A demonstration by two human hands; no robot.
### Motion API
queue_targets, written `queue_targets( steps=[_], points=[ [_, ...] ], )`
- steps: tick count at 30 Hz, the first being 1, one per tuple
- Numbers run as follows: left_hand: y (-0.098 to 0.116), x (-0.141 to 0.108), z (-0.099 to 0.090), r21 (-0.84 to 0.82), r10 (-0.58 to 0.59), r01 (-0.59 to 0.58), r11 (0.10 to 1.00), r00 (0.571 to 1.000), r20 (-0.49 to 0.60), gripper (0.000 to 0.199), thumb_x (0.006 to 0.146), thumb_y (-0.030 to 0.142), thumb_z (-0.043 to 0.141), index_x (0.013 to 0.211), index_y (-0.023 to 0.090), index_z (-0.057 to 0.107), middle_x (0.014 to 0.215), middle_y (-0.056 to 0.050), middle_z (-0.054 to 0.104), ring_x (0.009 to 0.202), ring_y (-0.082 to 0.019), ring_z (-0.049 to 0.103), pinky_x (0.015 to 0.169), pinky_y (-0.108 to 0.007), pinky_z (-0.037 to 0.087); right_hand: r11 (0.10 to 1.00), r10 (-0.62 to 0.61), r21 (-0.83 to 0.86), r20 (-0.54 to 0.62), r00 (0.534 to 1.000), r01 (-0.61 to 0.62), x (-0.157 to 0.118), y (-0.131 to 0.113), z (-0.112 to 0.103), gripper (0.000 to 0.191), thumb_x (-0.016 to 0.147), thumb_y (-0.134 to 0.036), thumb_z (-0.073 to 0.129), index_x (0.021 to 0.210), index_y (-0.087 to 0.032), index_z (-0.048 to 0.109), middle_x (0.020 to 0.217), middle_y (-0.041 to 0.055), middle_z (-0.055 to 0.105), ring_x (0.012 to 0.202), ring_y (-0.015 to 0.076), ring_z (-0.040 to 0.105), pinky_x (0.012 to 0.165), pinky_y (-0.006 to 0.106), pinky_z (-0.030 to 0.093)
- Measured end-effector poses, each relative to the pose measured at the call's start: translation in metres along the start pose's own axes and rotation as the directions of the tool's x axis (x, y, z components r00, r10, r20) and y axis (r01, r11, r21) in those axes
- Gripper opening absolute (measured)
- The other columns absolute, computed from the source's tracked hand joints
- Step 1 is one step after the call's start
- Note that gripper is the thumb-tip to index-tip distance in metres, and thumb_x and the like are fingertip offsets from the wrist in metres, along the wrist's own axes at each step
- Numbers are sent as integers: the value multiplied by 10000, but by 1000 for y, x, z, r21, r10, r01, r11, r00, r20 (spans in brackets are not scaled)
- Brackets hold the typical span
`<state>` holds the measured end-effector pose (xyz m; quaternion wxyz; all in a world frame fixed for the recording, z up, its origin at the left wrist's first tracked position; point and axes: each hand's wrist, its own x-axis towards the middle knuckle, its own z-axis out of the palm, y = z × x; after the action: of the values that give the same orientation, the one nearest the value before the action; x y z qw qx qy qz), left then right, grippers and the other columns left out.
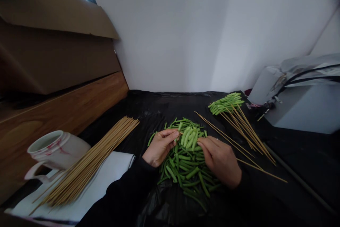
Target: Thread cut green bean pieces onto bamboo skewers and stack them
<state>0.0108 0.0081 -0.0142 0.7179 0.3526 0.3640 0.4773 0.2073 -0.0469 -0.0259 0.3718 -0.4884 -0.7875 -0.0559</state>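
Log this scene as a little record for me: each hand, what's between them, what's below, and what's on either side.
Left hand: pinching a bean piece
Right hand: gripping a skewer
Between hands: threaded green beans
Below: loose bean pile on black plastic
Left side: skewer bundle, white sheet, mug
Back right: finished-looking row of beans, skewers protruding

Room between bean pile (183,166) and wall (170,35); 1 mug (62,151), skewer bundle (91,165) obstruct left.
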Motion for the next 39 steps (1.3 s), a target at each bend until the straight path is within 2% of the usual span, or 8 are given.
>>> queue_targets(
  steps=[8,15,20,24,29,39],
  points=[
    [0,0,2,25,-14,14,1000,1000,19,260,606,234,842,808,109,737,761,-45,690,675,-100,589,695,-243,456,999,20,37,20,1000,-21,0,-2,1,258,961,-193,371,901,-164,620,779,40,612,746,149,583,733,272,408],
    [-4,-1,4,54,-11,11,999,1000,4,273,576,266,856,779,122,744,730,-37,680,695,-118,599,747,-275,465,1000,6,2,32,999,-6,-1,-3,1,237,944,-158,388,884,-171,617,757,29,606,725,156,569,709,280,387],
    [-3,-3,7,72,30,-27,997,998,-46,270,561,279,861,760,144,739,783,-28,685,748,-124,608,741,-266,471,1000,7,3,21,1000,-7,1,-4,0,247,955,-172,380,910,-166,623,774,34,614,735,155,575,713,279,391],
    [-2,-5,9,144,46,-38,989,997,-58,307,577,298,850,825,152,741,822,-37,696,738,-125,612,692,-253,476,999,18,27,0,1000,-18,2,-4,0,250,961,-188,379,907,-168,622,786,37,624,740,148,583,719,272,401],
    [-6,-3,10,199,138,-124,972,989,-61,312,585,290,843,833,130,741,757,-52,712,678,-132,617,664,-255,472,999,24,32,12,1000,-24,1,-3,2,276,963,-189,361,840,-179,607,793,44,636,753,146,593,728,272,416],
    [-6,-4,11,200,161,-149,968,986,-44,263,587,265,841,780,135,719,703,-16,691,622,-95,581,610,-211,446,999,34,29,19,999,-35,2,-4,1,262,963,-192,371,857,-178,610,800,39,636,751,150,597,729,274,414]
  ],
)
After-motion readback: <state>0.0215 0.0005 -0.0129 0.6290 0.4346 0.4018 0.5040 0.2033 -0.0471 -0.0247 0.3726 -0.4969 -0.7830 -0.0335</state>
